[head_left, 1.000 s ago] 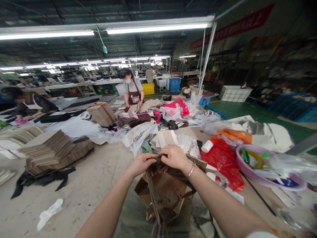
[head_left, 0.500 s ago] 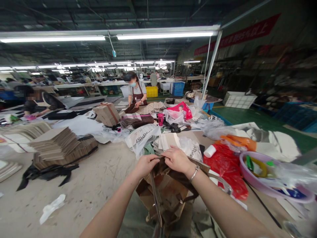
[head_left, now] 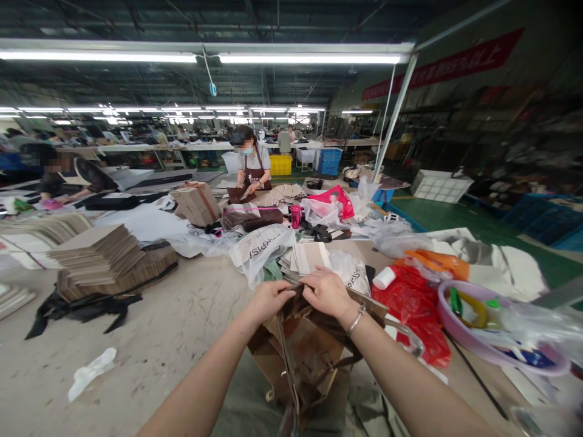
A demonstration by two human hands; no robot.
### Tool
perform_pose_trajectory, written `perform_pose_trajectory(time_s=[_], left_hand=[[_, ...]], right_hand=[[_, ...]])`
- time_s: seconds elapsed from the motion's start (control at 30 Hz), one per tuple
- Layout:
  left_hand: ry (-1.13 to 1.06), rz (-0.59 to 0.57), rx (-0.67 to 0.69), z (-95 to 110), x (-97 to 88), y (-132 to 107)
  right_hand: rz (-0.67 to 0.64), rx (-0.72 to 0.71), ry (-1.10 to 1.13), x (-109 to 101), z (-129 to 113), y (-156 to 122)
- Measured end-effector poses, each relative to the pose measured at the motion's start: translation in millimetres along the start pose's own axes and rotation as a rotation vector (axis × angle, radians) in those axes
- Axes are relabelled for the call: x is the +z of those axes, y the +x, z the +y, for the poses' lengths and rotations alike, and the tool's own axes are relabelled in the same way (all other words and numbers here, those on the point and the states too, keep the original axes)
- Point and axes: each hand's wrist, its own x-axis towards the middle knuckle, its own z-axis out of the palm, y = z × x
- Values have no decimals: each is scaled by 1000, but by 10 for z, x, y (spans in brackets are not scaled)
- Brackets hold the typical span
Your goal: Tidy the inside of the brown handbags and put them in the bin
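Tube lights (head_left: 310, 59) over a cluttered table (head_left: 191, 321), brown bag (head_left: 314, 346) held by its rim

Green floor (head_left: 419, 215) and a red banner (head_left: 449, 67) show at the right of the workshop, beyond the table. The brown bag is directly in front of the person at the near side of the table, its mouth facing up toward the camera.

The left hand (head_left: 268, 300) pinches the bag's far rim between the thumb and bent fingers. Just beside it, the right hand (head_left: 325, 291) grips the same rim, fingers curled over the edge and close together; a silver bracelet (head_left: 355, 321) circles that wrist.

Beyond the hands lie a pile of pale cards (head_left: 307, 258) and a white plastic bag (head_left: 262, 249) with black lettering. Farther back stands a pink cup (head_left: 296, 216). To the right, a white roll (head_left: 384, 278) rests against a red plastic bag (head_left: 410, 303), near a purple basin (head_left: 455, 331) full of odds and ends.

On the left, a stack of boards (head_left: 98, 255) sits by black strips (head_left: 82, 309), with a white scrap (head_left: 92, 371) nearer the camera. Across the table, a co-worker (head_left: 253, 164) in a brown apron handles a dark brown piece; another person (head_left: 73, 173) leans over the far left.
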Motion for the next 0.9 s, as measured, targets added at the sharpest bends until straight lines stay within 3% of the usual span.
perform_pose_trajectory(time_s=[0.13,0.33,0.53,0.9], left_hand=[[-65,-18,-12,-42,9,-1],[-8,58,2,-138,36,-21],[41,91,26,-64,63,-87],[181,363,-187,62,173,-137]], right_hand=[[19,45,-44,32,-55,11],[44,31,-76,99,-107,12],[62,14,-59,102,-38,-1],[79,46,-60,89,-147,-40]])
